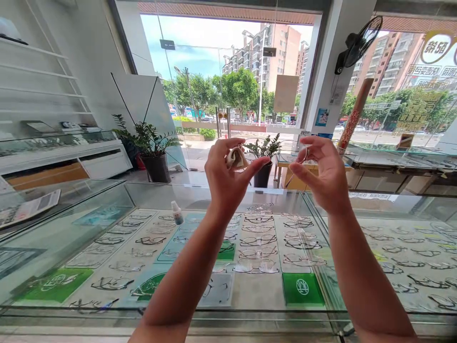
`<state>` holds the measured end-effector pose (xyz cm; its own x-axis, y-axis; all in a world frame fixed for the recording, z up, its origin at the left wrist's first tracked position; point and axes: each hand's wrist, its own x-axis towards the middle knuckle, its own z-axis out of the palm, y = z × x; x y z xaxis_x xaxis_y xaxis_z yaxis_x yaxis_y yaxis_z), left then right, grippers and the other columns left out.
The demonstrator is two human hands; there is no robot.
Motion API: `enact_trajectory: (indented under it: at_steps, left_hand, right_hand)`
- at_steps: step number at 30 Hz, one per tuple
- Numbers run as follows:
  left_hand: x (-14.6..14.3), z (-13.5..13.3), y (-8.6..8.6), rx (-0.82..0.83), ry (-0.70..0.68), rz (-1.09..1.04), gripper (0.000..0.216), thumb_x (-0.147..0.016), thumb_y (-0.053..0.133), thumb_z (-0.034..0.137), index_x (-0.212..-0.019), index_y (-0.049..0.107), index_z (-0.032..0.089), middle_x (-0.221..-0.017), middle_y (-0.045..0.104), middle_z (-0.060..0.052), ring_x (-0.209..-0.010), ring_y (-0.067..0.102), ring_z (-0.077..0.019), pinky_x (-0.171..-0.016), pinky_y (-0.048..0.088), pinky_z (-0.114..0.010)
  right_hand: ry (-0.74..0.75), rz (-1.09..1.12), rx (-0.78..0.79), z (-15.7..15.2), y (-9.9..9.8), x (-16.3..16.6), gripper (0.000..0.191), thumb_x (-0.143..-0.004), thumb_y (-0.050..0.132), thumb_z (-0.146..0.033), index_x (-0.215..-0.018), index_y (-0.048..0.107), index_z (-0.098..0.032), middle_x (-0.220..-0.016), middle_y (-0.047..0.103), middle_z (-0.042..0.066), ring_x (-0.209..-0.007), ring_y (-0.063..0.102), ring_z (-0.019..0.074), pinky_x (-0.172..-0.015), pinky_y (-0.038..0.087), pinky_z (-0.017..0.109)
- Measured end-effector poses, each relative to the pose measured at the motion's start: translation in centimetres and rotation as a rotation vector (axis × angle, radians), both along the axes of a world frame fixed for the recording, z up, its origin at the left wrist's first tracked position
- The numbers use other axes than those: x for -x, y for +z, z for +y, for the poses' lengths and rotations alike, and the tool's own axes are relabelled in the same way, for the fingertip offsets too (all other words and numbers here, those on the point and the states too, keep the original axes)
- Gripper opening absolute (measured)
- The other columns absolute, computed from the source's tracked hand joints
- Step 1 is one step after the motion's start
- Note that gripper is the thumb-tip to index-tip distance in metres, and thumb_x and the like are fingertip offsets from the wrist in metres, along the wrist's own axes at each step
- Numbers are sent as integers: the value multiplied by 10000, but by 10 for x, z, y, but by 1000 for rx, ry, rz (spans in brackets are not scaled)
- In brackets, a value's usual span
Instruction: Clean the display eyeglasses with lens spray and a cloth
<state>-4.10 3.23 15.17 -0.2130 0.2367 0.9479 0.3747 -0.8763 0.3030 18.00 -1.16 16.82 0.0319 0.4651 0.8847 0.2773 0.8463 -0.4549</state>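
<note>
Both my hands are raised above a glass display counter. Curled fingers of my left hand [226,174] hold a crumpled beige cloth [237,159] against the palm, with the thumb stretched toward the right. Across from it, my right hand [323,171] has its fingers and thumb bent around a thin-framed pair of eyeglasses [291,180]. One slim temple points down below the right thumb. The rest of the frame is faint against the bright window, and I cannot tell whether the left fingers touch it.
Below lie rows of eyeglasses [259,239] inside the display counter [257,290]. A small white spray bottle [177,213] stands on the glass at left. Potted plants [155,164] stand beyond, before the glass doors. A wall fan [359,43] hangs at upper right.
</note>
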Motion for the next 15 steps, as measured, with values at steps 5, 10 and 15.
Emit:
enact_trajectory:
  at_steps: [5, 10, 15]
  left_hand:
    - [2, 3, -7, 1, 24, -3, 531, -741, 974, 487, -1147, 725, 252, -1012, 728, -44, -871, 666, -181, -729, 541, -325]
    - [6, 10, -8, 73, -28, 84, 516, -743, 975, 477, -1128, 730, 236, -1015, 755, -49, -825, 670, -165, -717, 552, -318]
    - [12, 16, -7, 151, -189, 173, 462, -786, 954, 421, -1150, 728, 246, -971, 765, -15, -704, 637, -115, -625, 535, -263]
  right_hand:
    - [-101, -54, 55, -1, -9, 5, 496, -870, 859, -478, -1291, 670, -296, -1009, 739, 27, -979, 722, 245, -988, 599, 482]
    - [-113, -64, 101, 13, -16, -4, 465, -898, 831, -469, -1295, 683, -278, -1076, 770, 49, -1033, 745, 246, -1012, 605, 478]
    - [-169, -105, 84, 24, -19, -14, 481, -898, 822, -480, -1324, 692, -299, -1213, 768, 66, -1132, 747, 268, -1038, 615, 490]
